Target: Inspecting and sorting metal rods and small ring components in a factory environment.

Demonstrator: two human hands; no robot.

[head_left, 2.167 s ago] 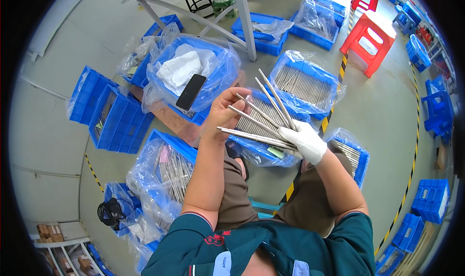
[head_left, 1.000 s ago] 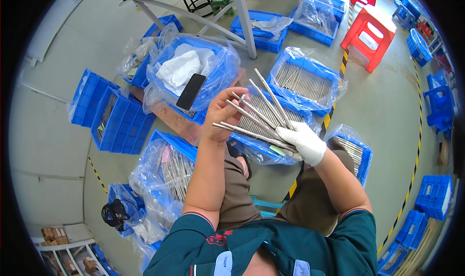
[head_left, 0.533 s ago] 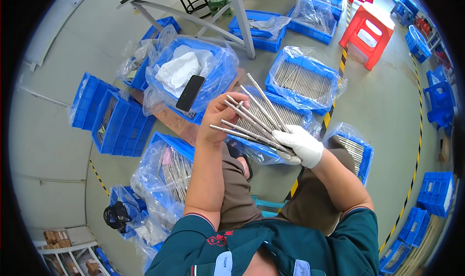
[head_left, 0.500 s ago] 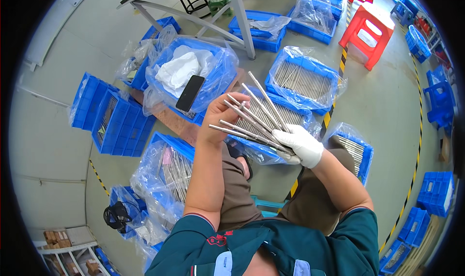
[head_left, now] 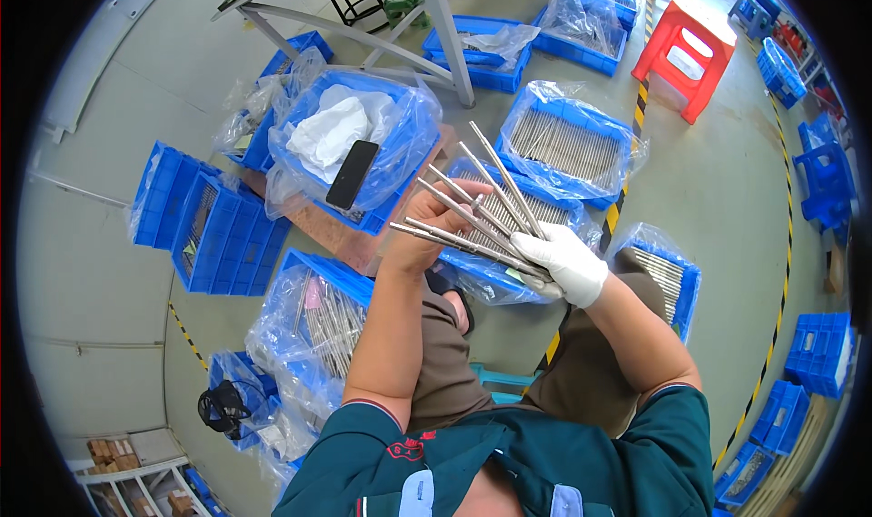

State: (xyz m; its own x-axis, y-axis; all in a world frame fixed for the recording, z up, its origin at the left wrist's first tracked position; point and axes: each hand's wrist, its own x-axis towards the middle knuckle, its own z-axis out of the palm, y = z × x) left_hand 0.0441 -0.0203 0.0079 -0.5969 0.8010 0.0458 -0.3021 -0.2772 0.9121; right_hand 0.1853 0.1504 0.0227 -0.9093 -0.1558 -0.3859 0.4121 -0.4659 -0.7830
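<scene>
My right hand (head_left: 576, 268), in a white glove, is closed around the lower ends of several slim metal rods (head_left: 500, 165). They fan out toward the upper left, some with stepped, narrower tips. Among the rods is my bare left hand (head_left: 416, 252), its fingers bent around them partway along their length. A small shiny ring-like part shows at its fingertips, too small to make out surely. Below the rods stands a blue crate (head_left: 481, 279) lined with clear plastic, holding rows of similar rods. My hands and the rods partly cover it.
Further off is another lined crate of rods (head_left: 565, 154). A black phone (head_left: 353, 176) lies on a plastic-lined crate (head_left: 295, 122) at the left. Crates of rods stand by both my knees. Beyond are a red stool (head_left: 683, 59), a metal table frame (head_left: 442, 36) and striped floor tape (head_left: 640, 108).
My left hand has shifted a little right, further in among the rods, and its fingers have moved along them. The right hand keeps its hold, almost unmoved.
</scene>
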